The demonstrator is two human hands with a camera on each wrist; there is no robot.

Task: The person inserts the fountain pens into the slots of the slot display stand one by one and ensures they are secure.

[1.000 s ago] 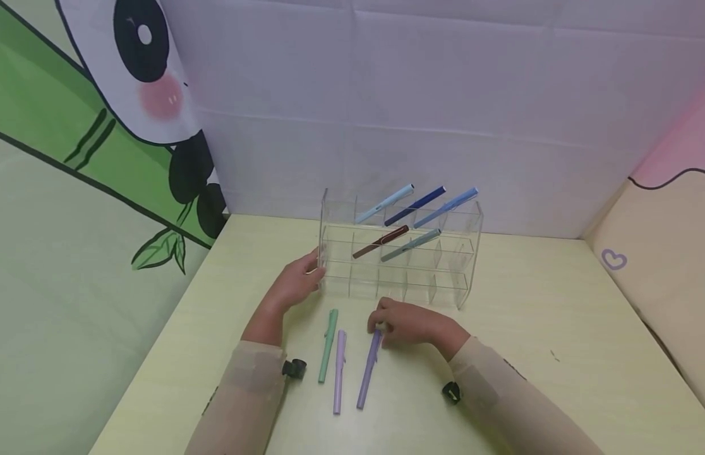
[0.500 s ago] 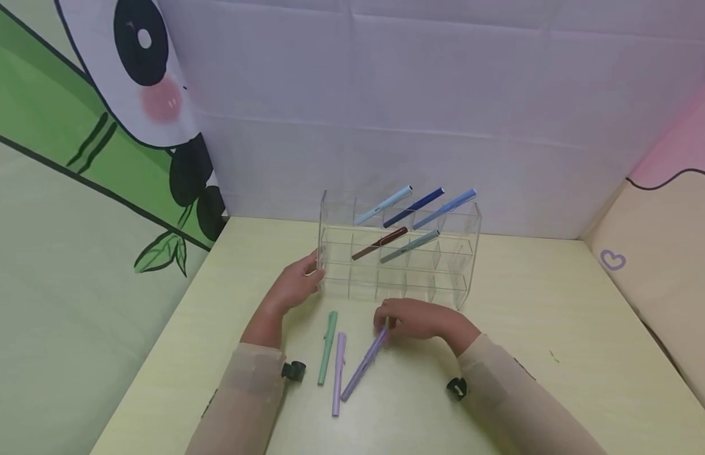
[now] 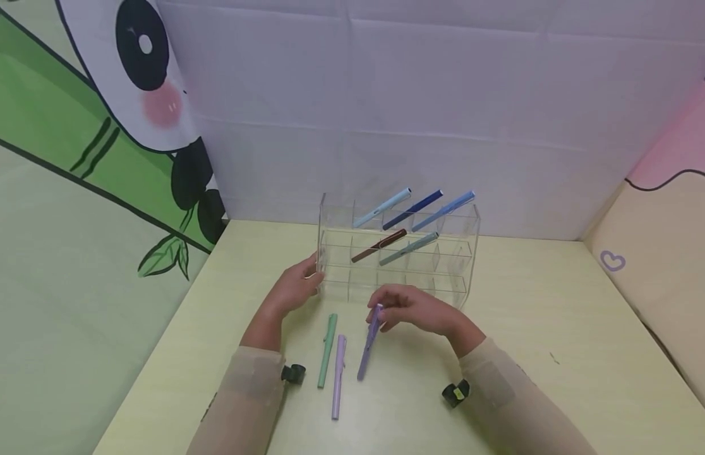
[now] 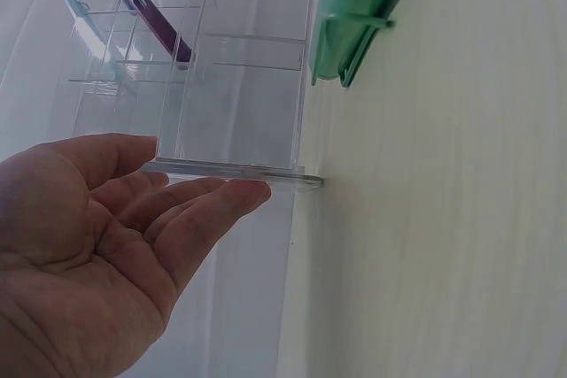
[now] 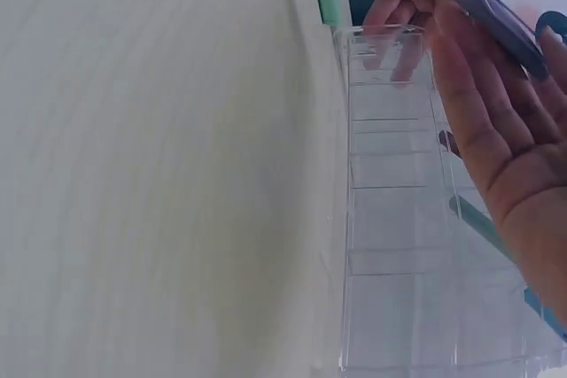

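A clear acrylic pen rack [image 3: 449, 282] with stepped rows stands at the table's middle. My left hand [image 3: 295, 282] pinches its left side panel [image 4: 235, 171], thumb on one face and fingers on the other. In front of the rack's lowest row, my right hand [image 3: 415, 309] holds a purple pen [image 3: 368, 347] near its upper end, between thumb and fingers. The pen slants, lower end toward me; in the right wrist view the purple pen [image 5: 483, 2] crosses the fingers. A green pen [image 3: 327, 351] and a lilac pen [image 3: 338, 379] lie on the table between my forearms.
Light blue [image 3: 383, 208], dark blue [image 3: 412, 210] and mid-blue pens [image 3: 443, 211] lean in the rack's top row. A brown pen [image 3: 378, 246] and a grey-green pen [image 3: 408, 248] lean in the row below. A pale cloth backdrop [image 3: 421, 107] hangs behind the table.
My right hand has raised the purple pen and brought it toward the rack; the pen's lower end swung left, then back right. My left hand stays at the rack's side.
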